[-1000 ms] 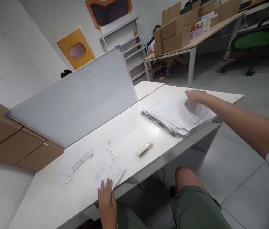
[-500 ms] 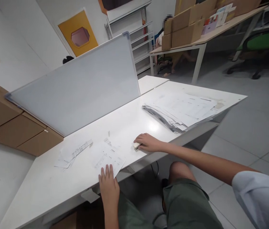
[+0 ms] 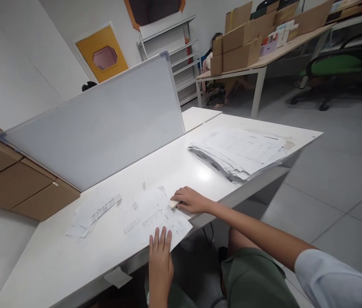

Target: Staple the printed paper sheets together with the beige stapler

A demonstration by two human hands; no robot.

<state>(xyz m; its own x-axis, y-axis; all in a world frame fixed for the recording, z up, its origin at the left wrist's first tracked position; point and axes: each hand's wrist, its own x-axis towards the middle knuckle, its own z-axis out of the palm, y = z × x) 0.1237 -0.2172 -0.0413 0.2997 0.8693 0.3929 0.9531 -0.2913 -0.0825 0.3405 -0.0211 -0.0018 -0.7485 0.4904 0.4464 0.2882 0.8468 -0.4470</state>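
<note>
My left hand lies flat with its fingers stretched out on the near corner of a printed sheet at the desk's front edge. My right hand is closed over a small beige stapler, whose tip pokes out at the sheet's right corner. A smaller bunch of slips lies to the left of the sheet. A thick, fanned stack of papers sits at the desk's far right.
A whiteboard leans upright along the back of the white desk. Flat cardboard lies behind it on the left. Farther off stand a metal shelf, a table with cardboard boxes, a seated person and a green chair.
My right hand left the big stack, took the stapler and slid it left to the sheet's corner. The sheet under my left hand has shifted right and now lies wider.
</note>
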